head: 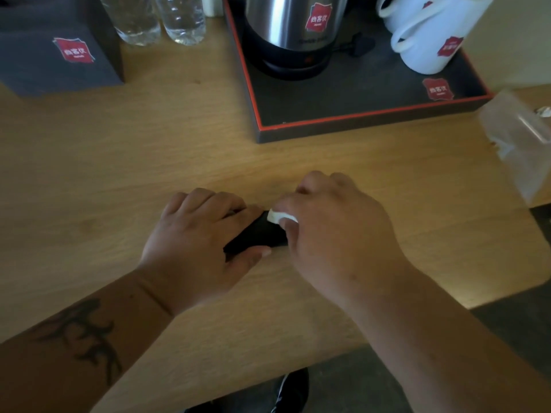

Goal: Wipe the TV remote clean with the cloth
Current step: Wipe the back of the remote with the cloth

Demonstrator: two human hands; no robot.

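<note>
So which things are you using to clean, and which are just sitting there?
Using:
remote
cloth
left hand
right hand

Just sitting there:
kettle
tray
mugs
water bottles
dark box

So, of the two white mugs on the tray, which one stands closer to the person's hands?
The lower mug, with the red label on its side. It stands nearer the tray's front edge; the other mug sits behind it, at the frame's top.
</note>
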